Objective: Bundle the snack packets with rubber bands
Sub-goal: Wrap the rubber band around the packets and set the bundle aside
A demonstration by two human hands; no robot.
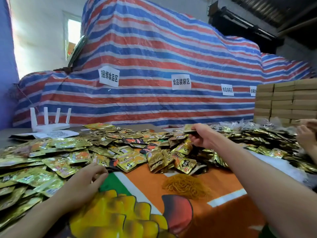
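The right hand (201, 134) pinches a few shiny gold foil snack packets (189, 130) far over the pile; the loose stack could slip. The left hand (89, 179) rests near, fingers curled, empty.

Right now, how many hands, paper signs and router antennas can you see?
Hands: 4, namely the left hand, the right hand and two hands of another person at the right edge
Paper signs on the tarp: 4
Router antennas: 4
Total: 12

A second person's hands (307, 134) are cut off by the right edge.
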